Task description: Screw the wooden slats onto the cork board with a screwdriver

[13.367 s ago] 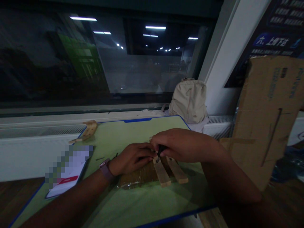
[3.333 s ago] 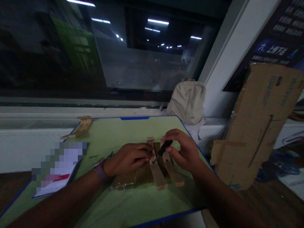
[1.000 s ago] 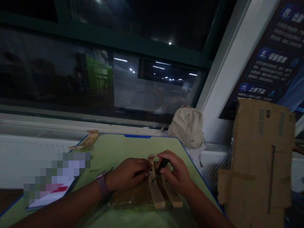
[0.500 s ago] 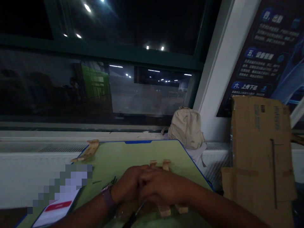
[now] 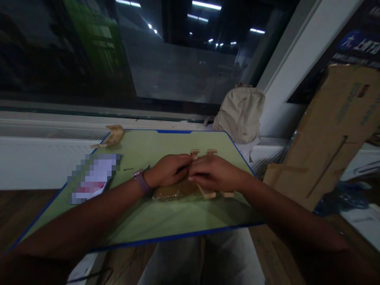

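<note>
My left hand [image 5: 173,168] and my right hand [image 5: 216,172] meet over the middle of the table [image 5: 139,221], fingers curled in and close together. What their fingertips grip is hidden. Beneath them lies a flat brown piece in clear plastic film [image 5: 178,190]. Two light wooden pieces run under my right hand: one wooden piece [image 5: 208,195] shows its near end beside the brown piece, and the other wooden piece [image 5: 227,194] lies just right of it. Their far ends stick out beyond my knuckles.
A curved wooden piece [image 5: 115,135] stands at the table's far left corner. A partly blurred white-and-red item [image 5: 95,176] lies at left, with a small thin dark object [image 5: 128,169] nearby. Behind are a beige backpack [image 5: 242,113] and, at right, a large cardboard sheet [image 5: 329,134].
My view has tipped downward, showing the table's near edge and my legs. A dark-handled tool with a thin shaft, seen below my right hand before, is no longer visible. Both hands remain together.
</note>
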The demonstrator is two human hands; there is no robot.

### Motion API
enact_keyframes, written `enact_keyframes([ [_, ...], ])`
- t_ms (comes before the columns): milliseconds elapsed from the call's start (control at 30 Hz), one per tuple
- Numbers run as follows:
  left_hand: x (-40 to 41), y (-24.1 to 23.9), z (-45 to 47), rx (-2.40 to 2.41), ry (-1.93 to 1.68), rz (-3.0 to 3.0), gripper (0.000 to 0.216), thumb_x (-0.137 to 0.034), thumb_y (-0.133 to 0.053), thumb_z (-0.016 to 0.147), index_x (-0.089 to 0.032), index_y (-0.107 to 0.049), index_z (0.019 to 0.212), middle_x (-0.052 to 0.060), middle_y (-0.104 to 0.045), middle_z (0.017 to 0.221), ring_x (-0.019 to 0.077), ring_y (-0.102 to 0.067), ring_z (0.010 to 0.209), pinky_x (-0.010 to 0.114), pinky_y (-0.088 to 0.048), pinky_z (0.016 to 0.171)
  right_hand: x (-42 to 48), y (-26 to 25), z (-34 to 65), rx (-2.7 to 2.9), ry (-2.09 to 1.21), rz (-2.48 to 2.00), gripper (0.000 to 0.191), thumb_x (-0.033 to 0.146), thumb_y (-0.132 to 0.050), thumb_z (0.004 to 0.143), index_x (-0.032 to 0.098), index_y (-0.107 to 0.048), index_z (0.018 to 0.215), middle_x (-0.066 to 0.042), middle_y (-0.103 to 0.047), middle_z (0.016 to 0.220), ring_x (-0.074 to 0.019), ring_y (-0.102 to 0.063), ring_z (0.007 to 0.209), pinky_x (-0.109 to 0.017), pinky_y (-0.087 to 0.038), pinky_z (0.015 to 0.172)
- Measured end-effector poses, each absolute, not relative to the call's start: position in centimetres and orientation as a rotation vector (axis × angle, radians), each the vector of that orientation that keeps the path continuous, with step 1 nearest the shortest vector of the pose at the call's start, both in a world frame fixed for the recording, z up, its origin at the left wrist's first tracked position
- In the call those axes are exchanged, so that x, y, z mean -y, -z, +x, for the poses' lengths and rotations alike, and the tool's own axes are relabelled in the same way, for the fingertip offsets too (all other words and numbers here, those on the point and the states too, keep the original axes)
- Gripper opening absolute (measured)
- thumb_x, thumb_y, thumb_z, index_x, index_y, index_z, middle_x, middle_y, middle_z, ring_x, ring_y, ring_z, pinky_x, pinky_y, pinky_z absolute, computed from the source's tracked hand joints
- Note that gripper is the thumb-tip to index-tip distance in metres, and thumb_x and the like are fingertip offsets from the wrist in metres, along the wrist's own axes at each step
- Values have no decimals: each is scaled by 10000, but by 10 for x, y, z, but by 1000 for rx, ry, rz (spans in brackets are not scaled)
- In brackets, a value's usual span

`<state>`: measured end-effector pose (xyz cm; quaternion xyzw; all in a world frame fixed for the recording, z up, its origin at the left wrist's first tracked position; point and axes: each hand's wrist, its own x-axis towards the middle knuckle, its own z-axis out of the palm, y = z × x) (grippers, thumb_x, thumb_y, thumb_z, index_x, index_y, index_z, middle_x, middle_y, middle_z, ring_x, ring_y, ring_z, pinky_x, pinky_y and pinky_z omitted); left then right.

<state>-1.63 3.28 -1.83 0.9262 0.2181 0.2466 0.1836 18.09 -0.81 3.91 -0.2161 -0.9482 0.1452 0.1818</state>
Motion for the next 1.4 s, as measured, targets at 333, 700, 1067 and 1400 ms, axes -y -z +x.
enact_keyframes([
  [333,-35,21,-18,-590,-737,2712,264,-262,-418,969,-166,-624,1102,90,-673,1142,233,-623,1077,348,-478,936,110,-24,219,2018,114,-689,214,91,-548,870,268,-628,957,-25,-656,719,-181,-594,640,-337,-464,594],
  [700,-36,21,-16,-553,-768,2758,240,-246,-411,962,-166,-629,1023,80,-683,1111,216,-634,1057,345,-492,923,201,154,197,2869,-453,-1125,195,399,-610,875,212,-651,910,-45,-711,870,-219,-651,816,-339,-472,706],
  [1067,-39,22,-16,-552,-751,2781,236,-256,-414,951,-160,-627,986,82,-674,1131,219,-617,1084,351,-471,945,232,194,168,2679,-648,-1641,262,241,-579,853,154,-638,1094,-133,-703,1015,-285,-637,970,-414,-453,874],
  [1400,-38,21,-16,-579,-747,2785,284,-318,-411,946,-162,-645,984,87,-677,1140,234,-612,1092,373,-459,969,230,178,170,2516,-820,-1525,254,255,-645,827,148,-670,1057,-118,-721,987,-264,-657,950,-386,-459,873],
])
